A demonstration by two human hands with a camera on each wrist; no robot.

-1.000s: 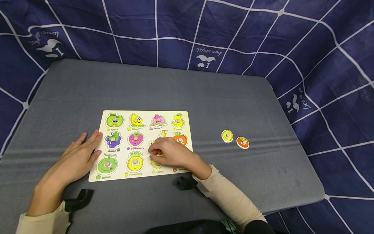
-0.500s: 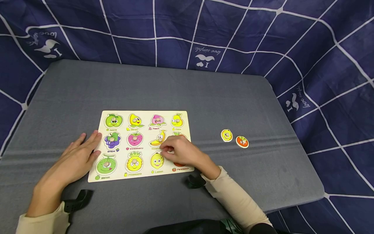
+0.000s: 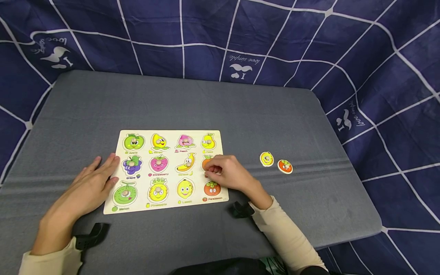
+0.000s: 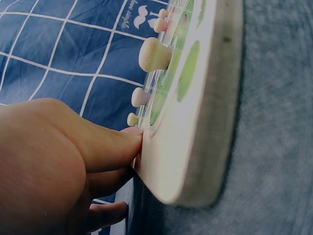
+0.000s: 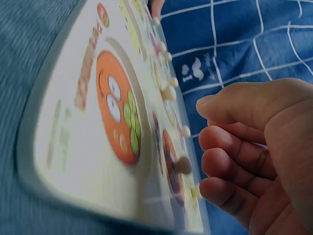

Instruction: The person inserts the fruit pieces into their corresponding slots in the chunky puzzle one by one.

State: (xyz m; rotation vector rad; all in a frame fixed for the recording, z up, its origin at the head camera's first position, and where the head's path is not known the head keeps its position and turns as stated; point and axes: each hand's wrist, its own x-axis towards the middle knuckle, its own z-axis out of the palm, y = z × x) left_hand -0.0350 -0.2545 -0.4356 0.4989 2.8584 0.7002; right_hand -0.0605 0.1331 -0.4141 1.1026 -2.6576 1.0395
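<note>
A pale wooden fruit puzzle board (image 3: pixel 172 206) lies on the table. My left hand (image 3: pixel 90 185) rests at its left edge, fingers straight, the thumb touching the rim in the left wrist view. Over the board's right side hovers my right hand (image 3: pixel 228 172), fingers loosely curled with nothing between them, covering part of the orange piece (image 3: pixel 206 162). Knobs stand up from most fruits, such as the melon (image 3: pixel 125 194) and banana (image 3: pixel 186 163). The lemon picture (image 3: pixel 185 188) and persimmon picture (image 5: pixel 117 107) show no knob. Right of the board lie a yellow lemon piece (image 3: pixel 266 159) and a red persimmon piece (image 3: pixel 285 167).
A grey cloth covers the table (image 3: pixel 192 103), with a crease running across its right part. Dark blue curtains (image 3: pixel 206 34) with white lines surround the far side and both ends. Black camera mounts (image 3: pixel 93 236) sit on the wrists.
My right hand has moved right across the board, away from the banana and lemon pictures, uncovering them and the persimmon picture. My left hand stays at the left edge.
</note>
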